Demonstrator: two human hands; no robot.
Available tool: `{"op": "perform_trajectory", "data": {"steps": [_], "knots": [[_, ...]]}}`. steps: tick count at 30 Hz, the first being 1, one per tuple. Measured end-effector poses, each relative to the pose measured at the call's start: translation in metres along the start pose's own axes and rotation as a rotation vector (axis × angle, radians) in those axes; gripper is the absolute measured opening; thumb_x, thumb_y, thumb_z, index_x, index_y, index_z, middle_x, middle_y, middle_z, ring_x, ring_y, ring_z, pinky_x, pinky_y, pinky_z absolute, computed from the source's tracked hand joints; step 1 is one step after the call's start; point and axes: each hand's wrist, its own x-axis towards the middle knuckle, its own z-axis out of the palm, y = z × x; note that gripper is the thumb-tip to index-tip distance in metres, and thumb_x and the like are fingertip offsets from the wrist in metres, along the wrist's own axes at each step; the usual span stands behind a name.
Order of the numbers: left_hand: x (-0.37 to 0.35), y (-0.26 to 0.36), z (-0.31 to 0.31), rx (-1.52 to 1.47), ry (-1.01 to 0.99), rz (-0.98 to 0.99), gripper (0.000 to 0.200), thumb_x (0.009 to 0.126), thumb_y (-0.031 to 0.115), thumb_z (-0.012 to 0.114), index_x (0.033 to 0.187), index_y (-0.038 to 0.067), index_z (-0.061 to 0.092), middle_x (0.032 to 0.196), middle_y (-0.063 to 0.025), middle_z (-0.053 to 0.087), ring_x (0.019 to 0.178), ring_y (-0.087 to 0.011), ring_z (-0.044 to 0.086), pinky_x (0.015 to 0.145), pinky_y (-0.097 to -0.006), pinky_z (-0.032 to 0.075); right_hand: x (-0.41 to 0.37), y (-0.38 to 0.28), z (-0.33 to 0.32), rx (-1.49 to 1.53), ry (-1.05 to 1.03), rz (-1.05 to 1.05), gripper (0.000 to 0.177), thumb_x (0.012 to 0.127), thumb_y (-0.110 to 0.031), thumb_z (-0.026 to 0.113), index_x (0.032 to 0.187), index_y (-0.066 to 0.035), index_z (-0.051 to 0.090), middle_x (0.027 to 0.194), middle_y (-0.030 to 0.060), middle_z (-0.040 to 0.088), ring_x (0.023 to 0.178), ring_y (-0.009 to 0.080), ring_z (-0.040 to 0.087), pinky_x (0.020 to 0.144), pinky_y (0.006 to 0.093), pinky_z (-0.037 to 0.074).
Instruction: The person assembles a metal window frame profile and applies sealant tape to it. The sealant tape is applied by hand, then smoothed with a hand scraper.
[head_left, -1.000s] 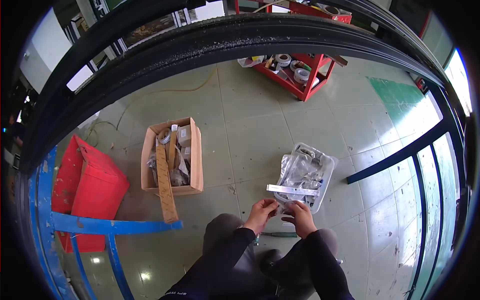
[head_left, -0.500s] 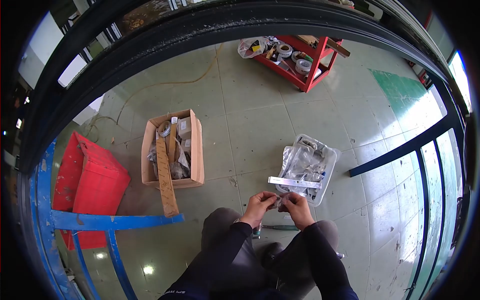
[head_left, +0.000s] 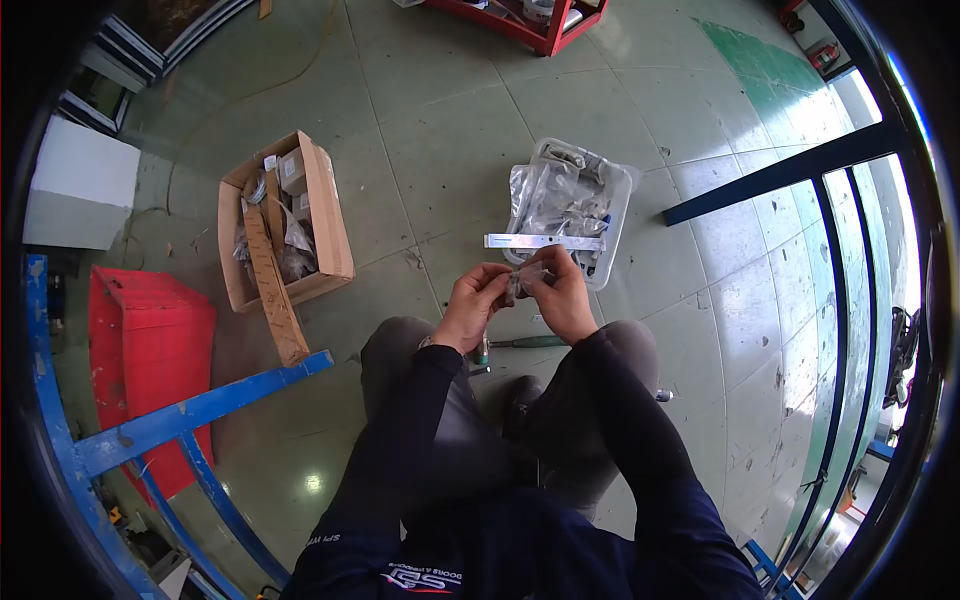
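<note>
Between my knees, both hands pinch a small clear plastic bag (head_left: 518,284); its contents are too small to make out. My left hand (head_left: 475,305) grips one side of it, and my right hand (head_left: 562,298) has the other. Just beyond them stands a translucent plastic bin (head_left: 622,215) filled with clear bags of parts. A flat silver metal bar (head_left: 520,241) lies across the bin's near end. Below my hands, a hammer with a green handle (head_left: 530,342) rests on the floor, partly hidden by my left wrist.
An open cardboard box (head_left: 335,220) at left holds packets and a long brown strip (head_left: 272,285). Beside it are a red bin (head_left: 155,340) and a blue metal frame (head_left: 200,408). A dark blue bar (head_left: 770,180) juts in from the right. A red cart (head_left: 552,38) stands ahead.
My view has tilted downward, so the floor items sit higher and the dark overhead beam has left the top. My hands stay together on the plastic bag.
</note>
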Motion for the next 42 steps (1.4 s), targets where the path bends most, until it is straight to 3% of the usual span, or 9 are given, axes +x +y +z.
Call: {"op": "perform_trajectory", "data": {"steps": [6,9,13,16,21,27,33,39,42], "knots": [[0.001,-0.007,-0.007,-0.109,0.042,-0.005,0.017,0.107,0.018,0.058,0.12,0.007,0.063,0.108,-0.0019,0.068,0.094,-0.0116,0.066,0.087,-0.0308,0.056,-0.003,0.002,0.0,-0.472,-0.074,-0.195,0.023,0.087,0.005,0.065,0.107,0.002,0.054,0.1,0.0144,0.07,0.082,0.0188,0.07,0.073,0.0342,0.056],[-0.003,0.003,0.002,-0.009,0.004,-0.037,0.017,0.107,0.019,0.058,0.118,0.007,0.063,0.107,-0.002,0.068,0.094,-0.0117,0.066,0.086,-0.031,0.056,-0.004,0.009,0.005,-0.185,0.013,-0.198,0.021,0.083,0.006,0.064,0.102,0.002,0.056,0.097,0.0154,0.069,0.078,0.0231,0.069,0.072,0.0357,0.055],[0.0,-0.006,-0.004,0.007,0.053,-0.009,0.017,0.108,0.019,0.058,0.118,0.007,0.063,0.107,-0.0018,0.068,0.094,-0.0118,0.065,0.084,-0.0306,0.055,-0.006,0.003,0.004,-0.292,-0.034,-0.25,0.016,0.083,0.006,0.064,0.098,0.001,0.059,0.102,0.0145,0.068,0.081,0.026,0.068,0.072,0.035,0.054],[0.004,-0.011,-0.011,-0.104,0.042,-0.012,0.015,0.108,0.019,0.057,0.117,0.008,0.063,0.105,-0.0016,0.068,0.094,-0.0123,0.066,0.084,-0.0314,0.056,-0.007,-0.002,0.008,-0.389,-0.036,-0.443,0.015,0.084,0.007,0.064,0.096,0.0,0.059,0.107,0.0134,0.067,0.082,0.0254,0.068,0.072,0.0344,0.055],[0.001,-0.004,-0.004,-0.214,0.072,-0.024,0.015,0.108,0.019,0.057,0.117,0.008,0.063,0.106,-0.0018,0.067,0.094,-0.0134,0.066,0.085,-0.0325,0.057,-0.009,-0.006,0.01,-0.291,0.029,-0.388,0.008,0.087,0.006,0.065,0.094,0.001,0.062,0.11,0.0123,0.067,0.082,0.0228,0.067,0.073,0.0326,0.055],[0.0,0.0,-0.002,-0.134,0.005,0.03,0.013,0.106,0.014,0.061,0.115,0.006,0.062,0.105,-0.0027,0.068,0.093,-0.0129,0.067,0.09,-0.0325,0.057,-0.004,-0.006,0.004,-0.401,0.01,-0.197,0.017,0.092,0.0,0.067,0.108,0.003,0.072,0.108,0.0107,0.072,0.089,0.0166,0.072,0.08,0.0294,0.057],[0.0,0.002,-0.006,-0.045,0.056,0.093,0.011,0.104,0.011,0.063,0.113,0.005,0.062,0.1,-0.0022,0.067,0.089,-0.011,0.066,0.085,-0.0289,0.055,0.0,-0.002,0.006,-0.293,-0.15,-0.027,0.032,0.095,-0.007,0.071,0.125,0.005,0.068,0.104,0.0128,0.074,0.098,0.0173,0.072,0.086,0.0311,0.057],[0.0,0.002,-0.005,0.0,0.107,0.128,0.009,0.103,0.01,0.063,0.11,0.005,0.061,0.096,-0.0016,0.067,0.086,-0.0097,0.065,0.081,-0.0271,0.054,0.003,-0.01,0.008,-0.432,-0.229,-0.059,0.023,0.098,-0.004,0.067,0.117,0.007,0.067,0.102,0.0109,0.074,0.098,0.014,0.07,0.089,0.0313,0.057],[0.005,0.001,-0.008,-0.008,0.11,0.144,0.009,0.102,0.01,0.064,0.11,0.006,0.062,0.099,-0.0023,0.068,0.088,-0.0103,0.066,0.082,-0.0281,0.055,0.004,-0.011,0.007,-0.267,-0.176,0.001,0.018,0.098,-0.004,0.066,0.112,0.007,0.066,0.103,0.0101,0.073,0.097,0.0131,0.069,0.09,0.0312,0.056]]}}
